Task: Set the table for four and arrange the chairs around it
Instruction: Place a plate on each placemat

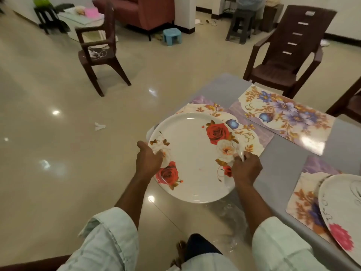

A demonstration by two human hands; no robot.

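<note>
A large white plate (193, 159) with red and white roses hangs over the near left corner of the glass table (293, 169), partly above a floral placemat (252, 133). My left hand (149, 157) grips its left rim and my right hand (246, 167) grips its right rim. A second floral placemat (287, 116) lies bare further along the table. At the right edge a third placemat (304, 204) carries another white plate (343, 210) with a pink flower. One brown plastic chair (289, 53) stands at the table's far end. Another brown chair (101, 49) stands apart on the floor to the left.
A further chair's edge (349, 102) shows at the right side of the table. A scrap of white paper (99, 126) lies on the shiny tiled floor. A small blue stool (172, 36), a red sofa (140, 10) and dark stools (242, 24) stand at the back of the room.
</note>
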